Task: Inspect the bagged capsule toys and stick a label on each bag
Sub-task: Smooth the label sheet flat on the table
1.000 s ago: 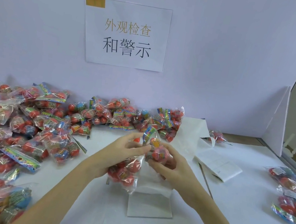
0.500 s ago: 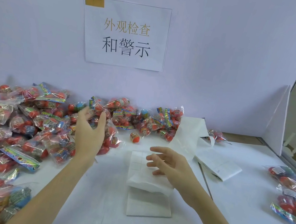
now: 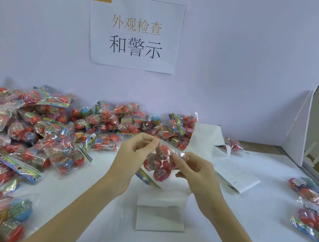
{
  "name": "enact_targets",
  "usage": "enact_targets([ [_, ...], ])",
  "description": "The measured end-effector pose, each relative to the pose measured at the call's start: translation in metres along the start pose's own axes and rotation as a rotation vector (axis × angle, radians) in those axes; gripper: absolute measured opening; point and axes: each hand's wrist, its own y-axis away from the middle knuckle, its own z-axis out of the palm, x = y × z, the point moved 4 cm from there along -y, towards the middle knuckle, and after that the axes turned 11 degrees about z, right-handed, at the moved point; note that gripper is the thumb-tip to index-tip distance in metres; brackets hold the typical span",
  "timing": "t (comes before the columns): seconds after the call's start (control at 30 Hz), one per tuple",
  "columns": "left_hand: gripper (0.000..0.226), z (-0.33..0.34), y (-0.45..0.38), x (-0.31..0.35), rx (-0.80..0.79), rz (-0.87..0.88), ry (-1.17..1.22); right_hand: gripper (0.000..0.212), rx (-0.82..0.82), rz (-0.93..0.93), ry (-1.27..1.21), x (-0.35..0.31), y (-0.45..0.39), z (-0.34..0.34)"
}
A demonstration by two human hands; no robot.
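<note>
A clear bag of red capsule toys (image 3: 158,163) hangs above the table centre, its colourful header card pointing down. My left hand (image 3: 133,156) pinches its upper left edge. My right hand (image 3: 196,171) grips its right side. A white label sheet (image 3: 160,217) lies on the table directly beneath the bag. A big heap of bagged capsule toys (image 3: 33,132) covers the left side and the back of the table. On the right edge lie two bags with white labels (image 3: 314,206).
A folded sheet of printed labels (image 3: 237,178) and a crumpled white backing paper (image 3: 206,136) lie behind my right hand. A white divider panel (image 3: 299,130) stands at the back right. A paper sign (image 3: 135,33) is taped to the wall.
My left hand went into the heap at the left and came back to the centre with a bag. My right hand rose off the label sheet and took hold of the bag's right side.
</note>
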Motion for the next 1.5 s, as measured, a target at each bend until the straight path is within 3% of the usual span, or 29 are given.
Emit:
enact_targets([
  [0.27,0.007,-0.001,0.000,0.002,0.077,0.053,0.000,0.027,0.073,-0.001,-0.108,-0.004,-0.001,-0.006],
  [0.4,0.024,0.001,0.000,0.004,-0.056,0.029,0.018,0.026,0.120,-0.056,-0.027,-0.005,-0.002,-0.011],
  [0.5,0.013,0.000,0.000,0.005,-0.097,0.059,-0.085,0.026,0.130,-0.086,0.034,-0.007,-0.001,-0.013],
  [0.73,0.014,-0.008,-0.001,0.003,0.133,0.052,0.098,0.034,-0.039,0.006,0.031,-0.002,0.000,0.001],
  [0.87,0.014,-0.010,-0.004,-0.001,0.050,-0.094,0.112,0.045,-0.015,0.022,-0.019,-0.002,-0.002,0.000],
  [1.0,0.024,-0.005,-0.004,-0.004,-0.083,-0.091,0.020,0.030,-0.056,-0.024,0.042,-0.003,-0.001,-0.004],
  [1.17,0.017,-0.004,-0.001,-0.006,-0.020,-0.071,0.055,0.045,-0.015,0.053,0.024,0.004,-0.003,-0.005],
  [1.3,0.028,-0.007,-0.003,-0.005,-0.052,-0.087,0.129,0.062,0.056,0.072,-0.015,0.004,-0.005,-0.011],
  [1.43,0.030,-0.008,-0.004,-0.003,-0.057,-0.083,0.094,0.049,0.076,0.063,0.008,0.002,-0.003,-0.012],
  [1.5,0.032,-0.011,-0.006,0.000,-0.006,-0.071,0.070,0.056,0.063,0.025,0.033,0.000,-0.003,-0.011],
])
